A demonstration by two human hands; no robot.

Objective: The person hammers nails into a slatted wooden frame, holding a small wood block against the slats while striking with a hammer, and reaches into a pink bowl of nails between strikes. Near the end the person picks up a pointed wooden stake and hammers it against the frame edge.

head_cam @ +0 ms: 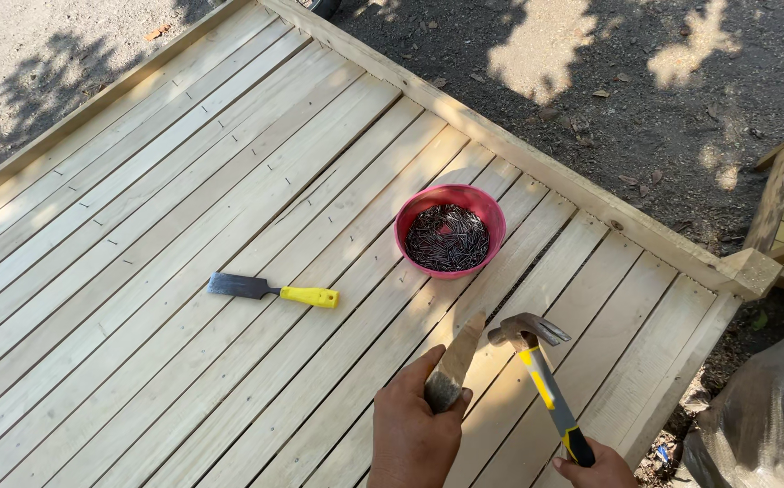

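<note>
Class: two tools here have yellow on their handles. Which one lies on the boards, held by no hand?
The chisel, flat on the planks left of the red bowl. The hammer is gripped by the right hand.

red bowl [450,228], yellow-black hammer [536,370], pale planks [184,208]

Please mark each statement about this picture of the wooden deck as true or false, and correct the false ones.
1. The right hand holds a claw hammer. True.
2. The pink bowl is empty. False: it is full of dark nails.
3. The left hand holds a wooden wedge. True.
4. The chisel with the yellow handle lies inside the bowl. False: it lies on the deck boards, left of the bowl.
</note>
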